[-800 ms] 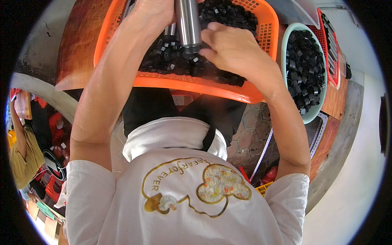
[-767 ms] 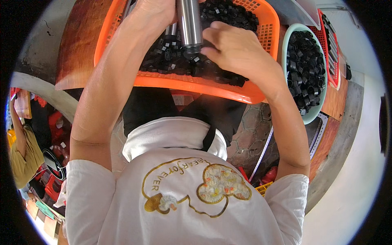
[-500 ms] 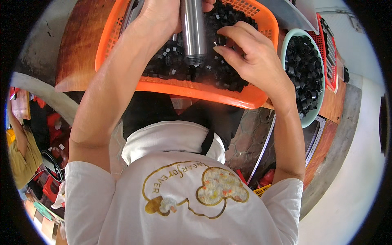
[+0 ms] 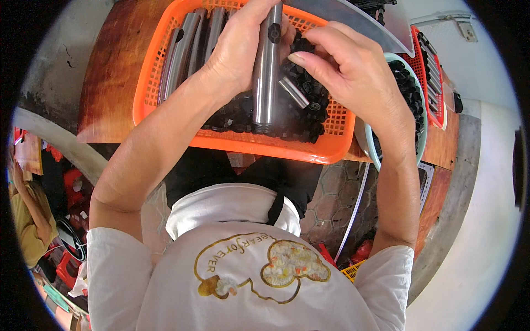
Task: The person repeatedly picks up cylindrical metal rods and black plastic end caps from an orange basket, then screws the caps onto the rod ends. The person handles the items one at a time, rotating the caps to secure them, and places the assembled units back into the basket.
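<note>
left hand [image 4: 240, 47] wrapped round steel tube [image 4: 266, 88], 12 o'clock | right hand [image 4: 356, 63] half-curled, 1 o'clock, can't tell if holding | tube could drop if grip loosens

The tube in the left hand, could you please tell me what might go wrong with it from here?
If the left hand loosens its grip, the tube could drop among the loose black parts. Its lower end, seen close to the near rim of the basket, might knock against it. The right hand, close by, could bump the tube askew.
</note>
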The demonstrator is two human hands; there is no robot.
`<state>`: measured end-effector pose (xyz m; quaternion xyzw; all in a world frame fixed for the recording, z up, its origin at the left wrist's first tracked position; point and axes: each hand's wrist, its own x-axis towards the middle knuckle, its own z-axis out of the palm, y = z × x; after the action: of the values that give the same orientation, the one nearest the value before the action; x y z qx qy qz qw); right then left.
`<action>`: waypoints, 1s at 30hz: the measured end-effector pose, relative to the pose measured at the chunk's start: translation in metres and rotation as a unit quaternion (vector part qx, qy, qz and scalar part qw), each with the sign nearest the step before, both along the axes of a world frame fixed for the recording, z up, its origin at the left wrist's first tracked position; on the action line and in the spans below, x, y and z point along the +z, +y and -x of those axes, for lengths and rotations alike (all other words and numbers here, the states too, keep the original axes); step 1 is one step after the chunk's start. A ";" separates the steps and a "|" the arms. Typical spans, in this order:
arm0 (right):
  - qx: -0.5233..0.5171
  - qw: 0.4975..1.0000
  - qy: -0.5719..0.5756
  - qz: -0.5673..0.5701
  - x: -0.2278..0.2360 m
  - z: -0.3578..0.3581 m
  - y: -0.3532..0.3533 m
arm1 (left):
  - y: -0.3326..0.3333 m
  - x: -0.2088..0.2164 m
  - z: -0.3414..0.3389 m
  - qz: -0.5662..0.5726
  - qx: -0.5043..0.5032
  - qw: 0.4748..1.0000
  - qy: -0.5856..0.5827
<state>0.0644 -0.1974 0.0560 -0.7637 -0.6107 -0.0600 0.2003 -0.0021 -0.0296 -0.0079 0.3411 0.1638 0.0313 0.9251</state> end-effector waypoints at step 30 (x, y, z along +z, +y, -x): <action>-0.089 0.990 -0.060 -0.088 -0.023 0.039 0.018 | -0.003 -0.009 0.005 0.147 -0.029 0.982 -0.113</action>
<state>0.0255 -0.1791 0.0330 -0.7896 -0.5433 -0.1771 0.2234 -0.0073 -0.0322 -0.0169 0.2001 0.0507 0.0189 0.9783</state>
